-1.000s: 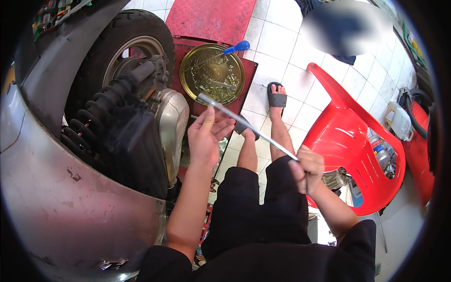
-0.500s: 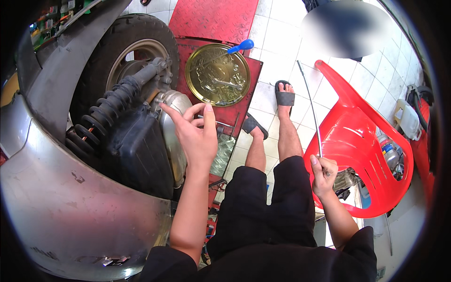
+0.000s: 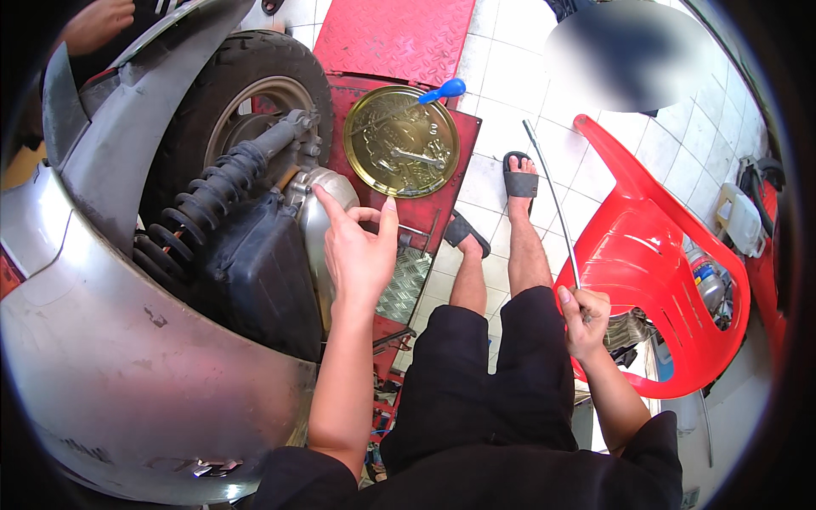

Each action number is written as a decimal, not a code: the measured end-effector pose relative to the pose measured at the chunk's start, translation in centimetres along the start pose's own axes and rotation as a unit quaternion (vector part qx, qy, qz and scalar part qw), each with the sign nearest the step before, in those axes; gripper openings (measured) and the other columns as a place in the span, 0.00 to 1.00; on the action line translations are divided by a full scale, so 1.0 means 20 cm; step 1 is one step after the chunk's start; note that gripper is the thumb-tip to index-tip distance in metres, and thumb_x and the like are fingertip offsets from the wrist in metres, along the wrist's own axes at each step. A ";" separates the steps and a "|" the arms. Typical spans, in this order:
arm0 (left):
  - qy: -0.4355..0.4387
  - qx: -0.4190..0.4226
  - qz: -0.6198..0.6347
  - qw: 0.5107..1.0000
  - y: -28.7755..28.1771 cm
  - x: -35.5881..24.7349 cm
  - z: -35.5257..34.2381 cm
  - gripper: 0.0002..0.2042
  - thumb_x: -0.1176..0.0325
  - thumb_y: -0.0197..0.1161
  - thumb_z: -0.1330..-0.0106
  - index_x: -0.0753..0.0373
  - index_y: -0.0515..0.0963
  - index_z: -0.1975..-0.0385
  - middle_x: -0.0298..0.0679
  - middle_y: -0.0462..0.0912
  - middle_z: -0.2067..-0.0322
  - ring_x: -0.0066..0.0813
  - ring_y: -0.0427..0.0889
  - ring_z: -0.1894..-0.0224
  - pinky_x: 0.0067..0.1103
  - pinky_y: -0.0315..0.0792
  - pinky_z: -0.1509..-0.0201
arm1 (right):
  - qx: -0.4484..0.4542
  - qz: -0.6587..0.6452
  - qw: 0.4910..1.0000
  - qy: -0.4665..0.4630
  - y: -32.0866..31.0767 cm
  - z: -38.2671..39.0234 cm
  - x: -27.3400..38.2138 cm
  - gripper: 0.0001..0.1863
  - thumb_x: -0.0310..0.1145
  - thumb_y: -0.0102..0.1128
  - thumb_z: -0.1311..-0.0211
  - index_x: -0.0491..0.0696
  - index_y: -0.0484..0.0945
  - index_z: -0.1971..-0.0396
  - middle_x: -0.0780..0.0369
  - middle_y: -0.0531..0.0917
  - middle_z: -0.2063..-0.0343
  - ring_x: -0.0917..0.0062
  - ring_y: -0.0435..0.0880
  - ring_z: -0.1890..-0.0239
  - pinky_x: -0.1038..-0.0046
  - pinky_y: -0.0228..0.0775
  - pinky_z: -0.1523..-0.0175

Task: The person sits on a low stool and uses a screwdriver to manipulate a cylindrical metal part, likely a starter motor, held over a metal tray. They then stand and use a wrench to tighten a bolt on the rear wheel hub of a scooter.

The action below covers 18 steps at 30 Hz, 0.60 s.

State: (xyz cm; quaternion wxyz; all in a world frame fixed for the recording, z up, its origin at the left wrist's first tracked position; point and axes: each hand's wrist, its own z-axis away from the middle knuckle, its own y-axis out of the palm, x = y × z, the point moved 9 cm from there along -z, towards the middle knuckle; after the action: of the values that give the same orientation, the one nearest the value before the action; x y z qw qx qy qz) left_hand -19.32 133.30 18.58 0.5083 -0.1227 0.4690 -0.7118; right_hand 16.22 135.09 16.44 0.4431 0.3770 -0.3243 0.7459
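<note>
My left hand [image 3: 359, 259] is raised with its index finger stretched toward the silver engine cover [image 3: 337, 189] of a scooter. Its thumb stands apart, the other fingers are bent, and nothing shows in it. Whether the fingertip touches the cover, I cannot tell. My right hand [image 3: 585, 325] is wrapped around the lower end of a long, thin metal rod [image 3: 557, 200], which points up and away. Left of my left hand are a black plastic housing [image 3: 255, 272], a coil-spring shock absorber [image 3: 208, 191] and the rear wheel [image 3: 255, 55].
On the red lift platform [image 3: 399, 38] sits a round gold tray [image 3: 350, 161] holding a wrench [image 3: 416, 156], small metal parts and a blue-handled screwdriver [image 3: 444, 91]. A red plastic chair [image 3: 625, 255] stands right. The silver body panel [image 3: 170, 365] fills the lower left. Another person's hand [image 3: 98, 25] shows upper left.
The view has shifted slightly, and the scooter and tray sit a little further right. Another person's hand has appeared at the upper left. The rod's far tip has swung slightly left.
</note>
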 end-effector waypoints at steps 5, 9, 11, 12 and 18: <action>-0.006 -0.020 0.065 0.998 -0.02 0.02 0.04 0.48 0.62 0.65 0.33 0.77 0.34 0.29 0.38 0.82 0.74 0.20 0.76 0.83 0.19 0.72 0.77 | 0.006 0.015 1.000 0.001 0.00 -0.01 0.03 0.24 0.22 0.61 0.38 0.42 0.60 0.91 0.66 0.57 0.92 0.83 0.52 0.88 0.73 0.41 0.80; 0.027 0.037 0.045 0.998 0.03 -0.02 0.07 0.44 0.62 0.64 0.32 0.76 0.40 0.28 0.37 0.82 0.76 0.19 0.76 0.83 0.19 0.72 0.77 | 0.016 0.014 1.000 0.003 0.02 0.01 0.04 0.24 0.23 0.62 0.39 0.42 0.61 0.91 0.65 0.57 0.92 0.83 0.53 0.89 0.73 0.43 0.81; 0.039 0.088 0.077 0.992 0.12 -0.08 0.16 0.40 0.62 0.65 0.34 0.77 0.50 0.30 0.38 0.84 0.75 0.20 0.78 0.81 0.20 0.73 0.74 | 0.042 0.019 0.999 0.011 0.05 0.02 0.05 0.23 0.24 0.63 0.39 0.42 0.61 0.91 0.64 0.58 0.92 0.82 0.53 0.89 0.72 0.44 0.81; 0.063 0.117 0.047 0.990 0.16 -0.12 0.22 0.39 0.62 0.66 0.35 0.77 0.54 0.32 0.39 0.84 0.74 0.21 0.78 0.80 0.20 0.74 0.73 | 0.054 0.021 0.998 0.013 0.06 0.02 0.06 0.23 0.24 0.64 0.40 0.41 0.62 0.90 0.63 0.58 0.92 0.81 0.54 0.89 0.72 0.45 0.81; 0.032 0.218 0.008 0.975 0.36 0.16 0.58 0.27 0.57 0.66 0.37 0.67 0.74 0.41 0.42 0.86 0.71 0.26 0.82 0.77 0.26 0.76 0.67 | 0.157 0.092 0.983 0.030 0.20 0.06 0.23 0.16 0.32 0.62 0.41 0.41 0.75 0.85 0.54 0.69 0.91 0.65 0.73 0.88 0.66 0.62 0.78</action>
State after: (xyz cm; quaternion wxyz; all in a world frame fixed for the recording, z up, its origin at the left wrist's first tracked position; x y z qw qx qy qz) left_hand -8.81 123.91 17.98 0.5133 0.0177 0.3199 -0.7961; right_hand 11.38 134.40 20.26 0.3179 0.3877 -0.2228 0.8360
